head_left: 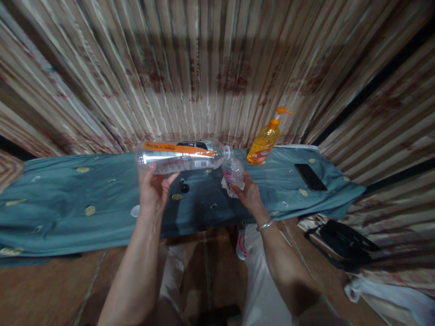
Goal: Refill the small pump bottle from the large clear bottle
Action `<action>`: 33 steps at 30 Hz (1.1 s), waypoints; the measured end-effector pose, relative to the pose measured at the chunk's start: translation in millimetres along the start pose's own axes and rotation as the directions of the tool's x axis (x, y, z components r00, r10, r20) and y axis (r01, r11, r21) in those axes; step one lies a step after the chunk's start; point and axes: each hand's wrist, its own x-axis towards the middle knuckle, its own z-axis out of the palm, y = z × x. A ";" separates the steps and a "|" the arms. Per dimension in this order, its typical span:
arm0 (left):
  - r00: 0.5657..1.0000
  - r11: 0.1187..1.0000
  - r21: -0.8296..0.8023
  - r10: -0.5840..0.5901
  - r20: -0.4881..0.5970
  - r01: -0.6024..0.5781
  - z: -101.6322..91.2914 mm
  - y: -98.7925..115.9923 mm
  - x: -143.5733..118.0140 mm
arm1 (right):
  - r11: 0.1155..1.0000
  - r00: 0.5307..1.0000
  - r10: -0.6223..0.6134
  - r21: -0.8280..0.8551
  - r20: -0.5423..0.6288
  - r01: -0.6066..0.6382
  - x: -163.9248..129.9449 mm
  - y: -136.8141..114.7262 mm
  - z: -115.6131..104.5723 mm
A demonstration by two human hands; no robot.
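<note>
My left hand (154, 188) is closed around the base end of a large clear plastic bottle (180, 155) with an orange and silver label. The bottle lies sideways in the air, its mouth pointing right. At that mouth stands a small clear plastic bottle (234, 171) with a pink label, gripped by my right hand (248, 192). The two mouths meet or nearly meet; I cannot tell if they touch. Something white and crumpled (228, 186) shows beside the small bottle. Below the large bottle, a black cap (184, 187) rests on the teal cloth.
A teal patterned cloth (68, 203) covers the narrow table. An orange pump bottle (263, 142) stands at its back edge, with a black phone (310, 177) farther right. A clear round lid (135, 211) lies near the front edge. A black bag (346, 240) sits lower right. Pleated curtains hang behind.
</note>
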 end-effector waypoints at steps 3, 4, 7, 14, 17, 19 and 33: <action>1.000 1.000 0.001 0.003 -0.005 -0.003 0.2 -0.1 -0.2 | 1.000 1.000 -0.011 0.005 -0.005 0.011 0.0 0.9 -0.2; 1.000 1.000 0.002 0.003 -0.007 -0.003 0.1 -0.1 -0.1 | 1.000 1.000 -0.011 0.010 0.000 0.011 0.1 0.7 -0.6; 1.000 1.000 0.004 0.002 -0.001 -0.002 0.0 -0.3 0.0 | 1.000 1.000 -0.011 0.024 0.010 0.011 0.3 -0.4 -2.1; 1.000 1.000 0.013 0.003 -0.004 -0.003 0.7 -0.7 -0.5 | 0.999 1.000 0.020 0.026 0.023 -0.020 1.2 -2.7 -3.2; 1.000 1.000 0.020 0.006 -0.007 -0.005 0.7 -0.6 -0.6 | 1.000 0.999 0.025 0.017 0.021 -0.025 1.0 -2.6 -2.9; 1.000 1.000 0.024 0.009 -0.001 -0.009 0.5 -0.4 -0.5 | 1.000 1.000 0.018 0.018 0.016 -0.018 0.7 -2.3 -2.7; 1.000 1.000 0.015 0.004 0.004 -0.004 -0.6 -1.7 0.3 | 1.000 1.000 0.024 -0.001 0.019 -0.024 0.9 -3.6 -3.2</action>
